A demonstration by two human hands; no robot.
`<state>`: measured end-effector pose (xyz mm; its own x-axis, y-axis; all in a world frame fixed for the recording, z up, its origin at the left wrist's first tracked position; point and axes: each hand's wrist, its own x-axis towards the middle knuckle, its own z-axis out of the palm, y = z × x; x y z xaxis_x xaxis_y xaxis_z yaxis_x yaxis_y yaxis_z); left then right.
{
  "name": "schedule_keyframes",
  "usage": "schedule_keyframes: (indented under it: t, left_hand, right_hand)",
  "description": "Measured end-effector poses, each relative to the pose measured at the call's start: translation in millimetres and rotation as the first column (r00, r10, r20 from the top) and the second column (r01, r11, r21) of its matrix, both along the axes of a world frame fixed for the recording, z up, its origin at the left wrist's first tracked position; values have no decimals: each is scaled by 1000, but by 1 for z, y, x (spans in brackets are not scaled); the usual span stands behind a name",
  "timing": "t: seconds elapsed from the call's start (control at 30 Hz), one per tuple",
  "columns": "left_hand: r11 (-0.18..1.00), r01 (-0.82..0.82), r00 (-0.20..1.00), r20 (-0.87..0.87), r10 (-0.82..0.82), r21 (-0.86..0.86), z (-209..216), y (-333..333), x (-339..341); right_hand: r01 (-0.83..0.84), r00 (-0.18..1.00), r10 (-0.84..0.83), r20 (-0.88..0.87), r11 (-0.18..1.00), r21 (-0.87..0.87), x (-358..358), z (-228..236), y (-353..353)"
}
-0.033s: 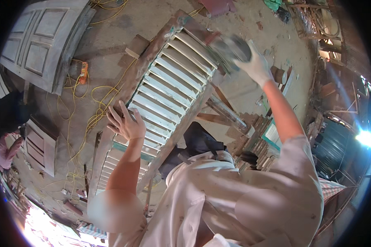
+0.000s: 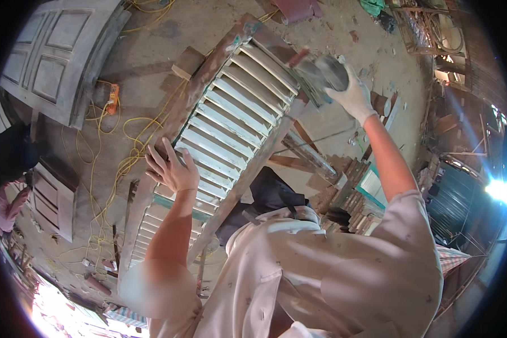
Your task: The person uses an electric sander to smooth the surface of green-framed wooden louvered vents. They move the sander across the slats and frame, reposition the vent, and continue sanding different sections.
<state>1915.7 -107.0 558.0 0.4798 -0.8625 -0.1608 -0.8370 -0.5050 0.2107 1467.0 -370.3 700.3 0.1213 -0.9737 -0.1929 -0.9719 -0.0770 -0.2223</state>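
A long wooden louvered shutter [image 2: 222,147] lies slantwise in front of me, with whitish slats and a brown frame bearing traces of green paint. My left hand [image 2: 176,169] is bare and rests on its left side, fingers spread, partly over the slats. Near the far right corner of the frame, my right hand [image 2: 357,99], in a white glove, grips a dark, rounded hand tool [image 2: 333,73]. Motion smears the tool, so its exact kind and whether it touches the wood cannot be made out.
Grey panelled doors [image 2: 56,62] lean at the far left. Yellow cord [image 2: 130,163] loops over the floor by an orange power box [image 2: 114,100]. A wood block [image 2: 189,62] sits beside the shutter. Wood pieces [image 2: 352,205] are stacked at right. Another person [image 2: 5,205] is at the left edge.
My right hand has shifted slightly right and toward me, together with the dark tool. My left hand stays in place on the shutter.
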Motion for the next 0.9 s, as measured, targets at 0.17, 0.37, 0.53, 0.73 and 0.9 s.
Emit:
schedule_keyframes:
  t: [0.17,0.37,0.53,0.73,0.9]
  left_hand:
    - [1000,6,1000,-16,-7,-19,-4,1,-4]
    - [999,10,1000,7,-10,-38,-1,4,4]
    - [997,52,997,63,-49,-48,-4,-2,5]
    - [999,10,1000,25,-9,-34,-1,-1,2]
    - [1000,-7,1000,-6,7,9,2,-3,-2]
  right_hand:
    - [-25,997,27,-73,999,26,45,8,-21]
    - [-306,929,352,114,904,-299,155,-6,-103]
    - [-324,936,339,97,935,-143,215,15,-162]
    - [-235,948,253,191,965,-113,75,-13,-83]
    - [-102,988,93,123,992,72,-9,3,-5]
